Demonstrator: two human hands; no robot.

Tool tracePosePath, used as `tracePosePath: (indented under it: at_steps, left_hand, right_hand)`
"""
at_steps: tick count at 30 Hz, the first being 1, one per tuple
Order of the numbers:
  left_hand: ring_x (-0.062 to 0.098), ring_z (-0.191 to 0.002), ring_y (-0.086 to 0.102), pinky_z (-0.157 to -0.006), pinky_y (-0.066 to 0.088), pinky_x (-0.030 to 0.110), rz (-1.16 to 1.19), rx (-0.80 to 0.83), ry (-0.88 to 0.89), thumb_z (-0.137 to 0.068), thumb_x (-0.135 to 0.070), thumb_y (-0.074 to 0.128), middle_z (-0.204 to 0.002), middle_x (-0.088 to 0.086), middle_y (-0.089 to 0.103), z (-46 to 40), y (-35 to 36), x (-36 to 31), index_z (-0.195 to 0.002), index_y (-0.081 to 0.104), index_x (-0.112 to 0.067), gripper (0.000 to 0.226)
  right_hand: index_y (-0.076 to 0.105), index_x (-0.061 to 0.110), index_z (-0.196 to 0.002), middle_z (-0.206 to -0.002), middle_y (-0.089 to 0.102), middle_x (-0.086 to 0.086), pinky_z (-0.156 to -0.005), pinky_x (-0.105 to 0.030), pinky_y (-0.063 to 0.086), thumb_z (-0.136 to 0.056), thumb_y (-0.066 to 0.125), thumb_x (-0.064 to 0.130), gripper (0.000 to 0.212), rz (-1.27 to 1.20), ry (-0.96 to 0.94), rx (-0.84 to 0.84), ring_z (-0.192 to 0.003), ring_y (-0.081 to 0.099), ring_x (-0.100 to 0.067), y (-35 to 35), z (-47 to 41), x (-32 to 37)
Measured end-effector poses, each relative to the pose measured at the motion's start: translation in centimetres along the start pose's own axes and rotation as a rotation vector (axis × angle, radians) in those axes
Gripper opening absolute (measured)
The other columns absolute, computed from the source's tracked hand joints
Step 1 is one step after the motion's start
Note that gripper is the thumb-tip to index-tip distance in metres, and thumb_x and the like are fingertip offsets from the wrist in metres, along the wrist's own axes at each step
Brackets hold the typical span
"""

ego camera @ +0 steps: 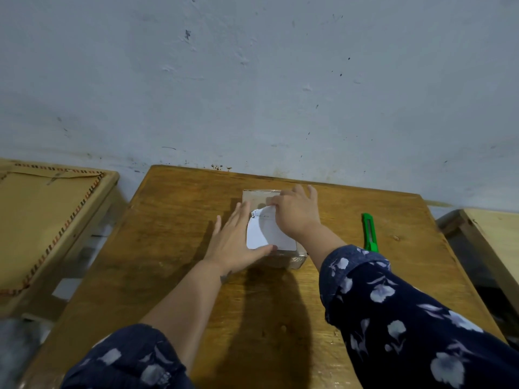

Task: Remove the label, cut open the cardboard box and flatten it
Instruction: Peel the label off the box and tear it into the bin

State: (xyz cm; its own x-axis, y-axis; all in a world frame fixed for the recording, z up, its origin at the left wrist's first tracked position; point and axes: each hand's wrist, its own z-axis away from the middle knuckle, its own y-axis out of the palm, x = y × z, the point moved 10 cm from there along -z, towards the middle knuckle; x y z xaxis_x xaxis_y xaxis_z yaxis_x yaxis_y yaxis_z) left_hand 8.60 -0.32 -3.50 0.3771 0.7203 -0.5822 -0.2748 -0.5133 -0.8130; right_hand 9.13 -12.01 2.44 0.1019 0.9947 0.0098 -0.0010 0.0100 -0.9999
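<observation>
A small taped cardboard box (257, 197) lies on the wooden table (174, 220). A white label (269, 234) covers most of its top; the label's far edge is lifted and curled back. My right hand (295, 214) pinches that lifted far edge between thumb and fingers. My left hand (236, 242) lies flat against the box's left side, fingers spread, thumb along the near edge of the label. A green utility knife (369, 233) rests on the table to the right of the box, apart from both hands.
A plastered wall (252, 80) rises right behind the table. A second wooden surface with a brown envelope (42, 220) stands to the left across a gap. Another piece of furniture (491, 234) stands at the right.
</observation>
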Motion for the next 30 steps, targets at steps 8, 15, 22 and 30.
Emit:
tracePosePath:
  at_steps: [8, 15, 22, 30]
  left_hand:
    - [0.009, -0.145, -0.012, -0.116, -0.009, 0.054, -0.246, 0.050, -0.001, -0.070, -0.086, 0.037, -0.160, -0.007, -0.009, 1.0, 0.4, 0.7, -0.152, -0.006, -0.025, 0.111]
    - [0.012, -0.146, -0.011, -0.116, -0.009, 0.056, -0.303, 0.070, -0.038, -0.075, -0.079, 0.043, -0.161, -0.006, -0.007, 1.2, 0.0, 0.3, -0.152, -0.004, -0.024, 0.105]
    - [0.012, -0.146, -0.010, -0.116, -0.008, 0.055, -0.234, 0.124, -0.050, -0.070, -0.085, 0.039, -0.160, -0.006, -0.010, 1.3, 0.3, 0.2, -0.152, -0.006, -0.023, 0.112]
    - [0.005, -0.146, -0.005, -0.119, -0.003, 0.051, 0.028, 0.019, -0.008, -0.099, -0.046, 0.019, -0.159, -0.015, -0.004, 4.4, 0.5, 0.7, -0.151, -0.001, -0.032, 0.058]
  right_hand:
    - [0.066, 0.032, -0.108, -0.117, 0.064, 0.006, -0.106, -0.046, 0.021, -0.096, 0.046, 0.032, 0.024, -0.123, -0.001, -0.039, -0.116, 0.051, -0.019, -0.2, 0.1, 0.6]
    - [0.069, 0.030, -0.105, -0.106, 0.070, 0.007, -0.094, -0.038, 0.031, -0.096, 0.049, 0.030, 0.022, -0.217, 0.044, -0.028, -0.102, 0.059, -0.017, -2.6, 0.4, -0.3]
    - [0.070, 0.033, -0.095, -0.087, 0.061, 0.011, -0.097, -0.044, 0.039, -0.090, 0.059, 0.036, 0.012, -0.378, 0.149, 0.024, -0.094, 0.058, -0.016, -3.4, 1.9, -2.7]
    - [0.060, 0.038, -0.113, -0.105, 0.057, 0.006, -0.099, -0.047, 0.027, -0.095, 0.044, 0.013, 0.035, -0.136, -0.098, -0.102, -0.108, 0.052, -0.021, -3.8, 3.1, 0.6]
